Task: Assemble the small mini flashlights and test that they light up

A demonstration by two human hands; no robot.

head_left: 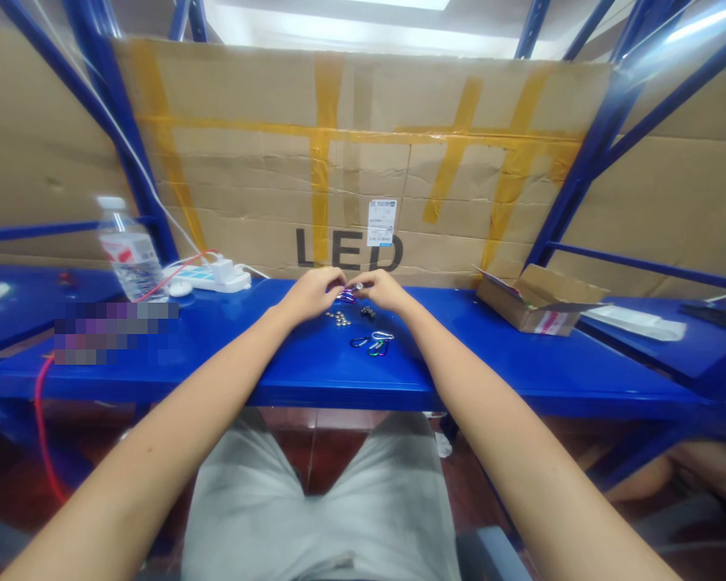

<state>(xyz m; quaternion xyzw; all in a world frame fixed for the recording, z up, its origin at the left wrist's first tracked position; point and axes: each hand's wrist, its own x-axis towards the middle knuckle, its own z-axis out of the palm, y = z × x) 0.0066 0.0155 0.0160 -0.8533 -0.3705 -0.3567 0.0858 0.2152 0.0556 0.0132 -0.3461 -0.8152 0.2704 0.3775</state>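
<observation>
Both arms reach forward over the blue table, and the hands nearly meet above small metal parts. My left hand (315,293) has its fingers curled down beside a cluster of purple pieces (347,298). My right hand (382,289) pinches a small silvery piece (357,286), too small to name. Just below the hands lie small silver parts (340,319) and a little heap of dark parts (369,312). Closer to me rest several carabiners: a silver one (383,336), a black one (359,343) and a green one (377,349). The left fingertips are partly hidden.
An open cardboard box (536,300) sits at the right, beside a white packet (638,323). A water bottle (131,254) and a white power strip (218,276) with cables stand at the left. A tall cardboard sheet (248,186) closes off the back. Another person's limb (641,478) shows at lower right.
</observation>
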